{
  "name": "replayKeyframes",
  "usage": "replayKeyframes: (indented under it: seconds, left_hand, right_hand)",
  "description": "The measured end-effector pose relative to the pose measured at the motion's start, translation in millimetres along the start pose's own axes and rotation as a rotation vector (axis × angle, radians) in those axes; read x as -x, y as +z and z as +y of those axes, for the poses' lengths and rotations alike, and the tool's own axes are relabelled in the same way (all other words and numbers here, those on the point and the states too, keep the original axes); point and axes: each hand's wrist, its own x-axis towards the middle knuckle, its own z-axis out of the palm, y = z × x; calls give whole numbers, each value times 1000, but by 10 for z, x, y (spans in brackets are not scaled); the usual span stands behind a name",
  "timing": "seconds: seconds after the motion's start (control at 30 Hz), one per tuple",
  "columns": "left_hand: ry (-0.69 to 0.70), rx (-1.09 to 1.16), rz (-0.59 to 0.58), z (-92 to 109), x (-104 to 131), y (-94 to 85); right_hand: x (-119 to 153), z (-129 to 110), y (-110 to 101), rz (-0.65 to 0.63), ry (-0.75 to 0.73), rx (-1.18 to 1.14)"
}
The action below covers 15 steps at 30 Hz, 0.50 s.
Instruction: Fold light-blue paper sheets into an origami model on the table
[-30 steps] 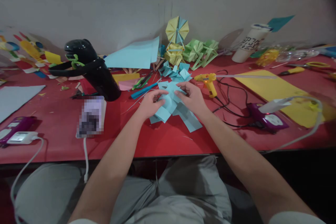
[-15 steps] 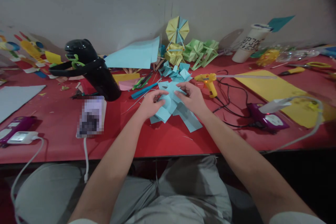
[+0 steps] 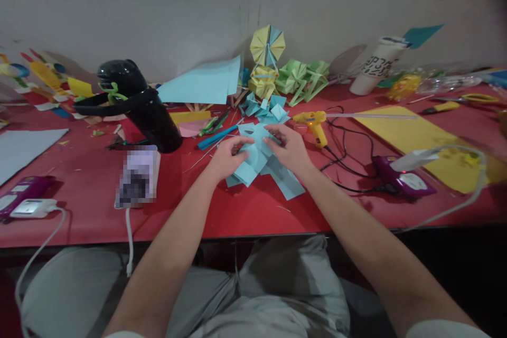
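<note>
My left hand (image 3: pixel 226 157) and my right hand (image 3: pixel 289 148) both pinch a folded light blue paper piece (image 3: pixel 256 154) at the middle of the red table (image 3: pixel 245 211). The fingertips of both hands meet on its upper edge. More light blue folded sheets (image 3: pixel 283 179) lie under and to the right of it. A small heap of blue folded units (image 3: pixel 266 108) sits just beyond my hands.
A black thermos jug (image 3: pixel 138 103) lies on its side at the left. A yellow glue gun (image 3: pixel 315 124) with black cord lies right of my hands, beside a purple power strip (image 3: pixel 402 179) and a yellow sheet (image 3: pixel 415 134). Yellow and green paper fans (image 3: pixel 285 71) stand by the wall. A phone (image 3: pixel 137 177) charges at the left.
My right hand has shifted slightly on the paper's upper edge; the blue piece and my left hand stay nearly still.
</note>
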Motion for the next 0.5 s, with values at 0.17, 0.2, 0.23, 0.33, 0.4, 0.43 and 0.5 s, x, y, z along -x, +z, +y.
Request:
replayKeyframes:
  seconds: [0.17,0.2,0.23,0.33,0.4,0.43,0.5]
  left_hand:
    - [-18,56,5,4,1,5]
    - [-24,67,6,4,-1,7]
    - [-30,75,7,4,-3,8]
    - [-44,84,9,9,-7,11]
    - [-48,83,7,16,-5,12]
    - [-47,80,5,20,-4,12]
    - [-45,71,3,29,1,12]
  right_hand:
    - [1,-14,-8,-7,-94,103]
    - [0,-15,-10,-11,-105,121]
    - [-1,-16,-12,-14,-114,138]
    - [-3,-12,-20,-16,-148,183]
    - [-5,-5,-23,-13,-164,194]
    - [-6,-1,-24,-14,-165,194]
    - [-6,5,-25,-9,-163,192]
